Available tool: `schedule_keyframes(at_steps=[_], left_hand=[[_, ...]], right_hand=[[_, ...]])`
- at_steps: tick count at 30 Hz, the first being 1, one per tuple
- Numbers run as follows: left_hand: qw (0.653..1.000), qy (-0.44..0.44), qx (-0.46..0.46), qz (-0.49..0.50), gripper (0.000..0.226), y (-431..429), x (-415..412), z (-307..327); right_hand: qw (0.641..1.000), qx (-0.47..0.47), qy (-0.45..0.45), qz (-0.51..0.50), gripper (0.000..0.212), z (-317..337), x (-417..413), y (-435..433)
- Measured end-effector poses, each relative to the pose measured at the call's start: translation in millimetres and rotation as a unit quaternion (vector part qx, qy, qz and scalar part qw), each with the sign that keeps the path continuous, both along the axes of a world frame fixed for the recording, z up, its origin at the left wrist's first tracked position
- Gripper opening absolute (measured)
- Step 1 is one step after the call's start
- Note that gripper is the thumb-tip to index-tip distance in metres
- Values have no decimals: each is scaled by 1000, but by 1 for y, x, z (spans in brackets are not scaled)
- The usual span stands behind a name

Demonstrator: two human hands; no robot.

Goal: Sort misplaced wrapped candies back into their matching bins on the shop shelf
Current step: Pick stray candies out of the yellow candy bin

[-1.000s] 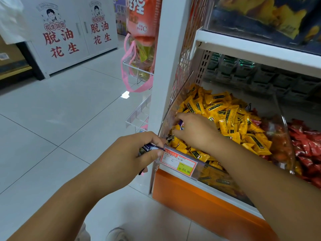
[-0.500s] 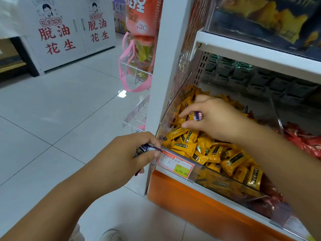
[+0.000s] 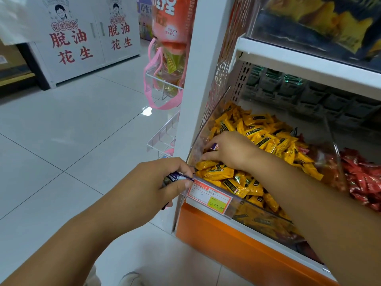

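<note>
Right grip [image 3: 231,151] is down in the clear bin [image 3: 266,220], near-left corner. Its fingers are curled round one dark blue candy [image 3: 214,146], which pokes out at the thumb side just above the yellow candies [image 3: 268,139]. The heel of the hand rests on the yellow pile.

Left grip [image 3: 152,182] is outside the bin, right at its near-left corner, thumb & fingers pinching a blue-wrapped bunch [image 3: 178,178]. How many pcs in there, can't tell. The thumb tip sits just beside the price tag [image 3: 210,198] on the bin's front lip.

Yellow candies fill the bin front to back. Next bin to the right holds red candies [image 3: 367,182], w/ a clear divider between the two. There's an orange panel [image 3: 226,244] below the bin and a white shelf post [image 3: 198,79] on its left. A pink-handled bag [image 3: 165,79] hangs past the post. Far left on the floor is a white cabinet [image 3: 82,48] w/ red lettering.
</note>
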State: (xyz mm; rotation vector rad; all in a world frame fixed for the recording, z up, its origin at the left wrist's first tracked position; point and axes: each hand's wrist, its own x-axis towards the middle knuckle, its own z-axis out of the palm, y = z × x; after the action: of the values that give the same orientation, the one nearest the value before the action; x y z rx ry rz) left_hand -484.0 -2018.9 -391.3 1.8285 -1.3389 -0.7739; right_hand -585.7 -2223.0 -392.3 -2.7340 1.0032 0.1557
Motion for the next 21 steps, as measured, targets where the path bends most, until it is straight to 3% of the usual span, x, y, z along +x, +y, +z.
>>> schedule_keyframes(at_steps=[9, 11, 15, 17, 21], left_hand=[[1000, -7, -6, 2, 11, 0, -1, -1], [1000, -10, -6, 3, 11, 0, -1, -1], [1000, -16, 1, 1, 9, -1, -1, 0], [1000, -17, 2, 2, 10, -2, -1, 0], [1000, -15, 0, 1, 11, 0, -3, 0]], right_hand=[[983, 133, 123, 15, 93, 16, 1, -5], [985, 136, 107, -3, 89, 12, 2, -4], [993, 113, 4, -21, 54, -2, -6, -4], [995, 95, 28, 3, 53, -2, -5, -5], [987, 67, 144, 34, 72, 6, 10, -5]])
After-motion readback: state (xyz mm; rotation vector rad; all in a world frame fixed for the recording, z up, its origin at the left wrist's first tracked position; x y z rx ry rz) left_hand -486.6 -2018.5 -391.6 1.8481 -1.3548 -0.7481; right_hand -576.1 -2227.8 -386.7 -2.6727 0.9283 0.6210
